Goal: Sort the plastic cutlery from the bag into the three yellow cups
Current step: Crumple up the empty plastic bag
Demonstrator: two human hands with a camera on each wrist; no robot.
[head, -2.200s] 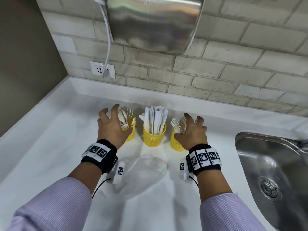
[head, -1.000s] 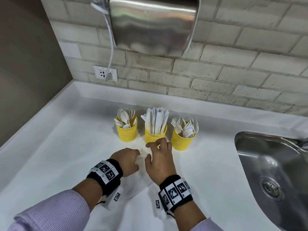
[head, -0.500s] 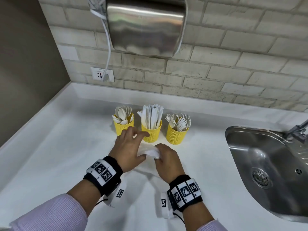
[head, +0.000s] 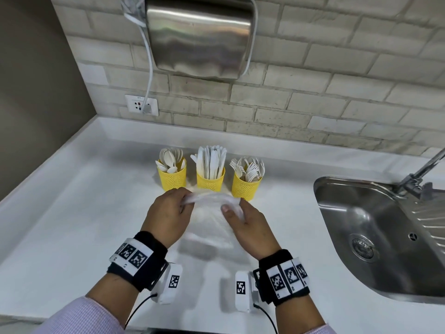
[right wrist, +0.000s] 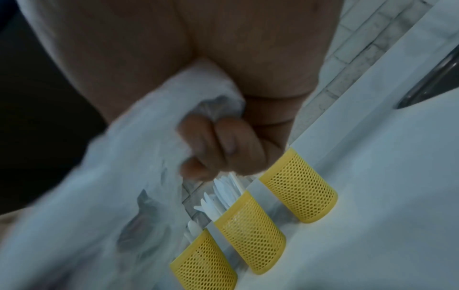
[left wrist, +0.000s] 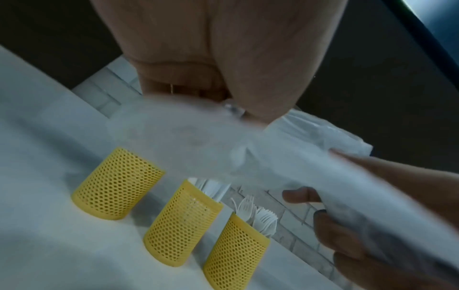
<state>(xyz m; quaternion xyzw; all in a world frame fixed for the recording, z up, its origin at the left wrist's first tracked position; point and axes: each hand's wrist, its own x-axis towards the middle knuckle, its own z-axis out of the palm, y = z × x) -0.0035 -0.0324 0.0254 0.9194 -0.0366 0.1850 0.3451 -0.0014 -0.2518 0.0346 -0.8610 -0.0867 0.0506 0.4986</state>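
Three yellow mesh cups stand in a row near the wall: the left cup (head: 172, 176) holds white spoons, the middle cup (head: 210, 179) knives, the right cup (head: 246, 188) forks. Just in front of them I hold a clear plastic bag (head: 212, 218) lifted above the counter, and it looks empty. My left hand (head: 168, 213) pinches its upper left edge. My right hand (head: 245, 220) grips its upper right edge, the plastic bunched in curled fingers (right wrist: 218, 143). The bag (left wrist: 223, 149) is stretched between both hands, with the cups (left wrist: 116, 184) below.
A steel sink (head: 380, 232) with a tap (head: 423, 169) lies to the right. A metal hand dryer (head: 199, 34) hangs on the brick wall above the cups, its cable running to a socket (head: 142, 104). White counter (head: 72, 213) spreads to the left and front.
Both hands left the outer cups, came back to the flat bag, gathered it, and now hold its top edge raised and pulled apart between them. The cups have not moved.
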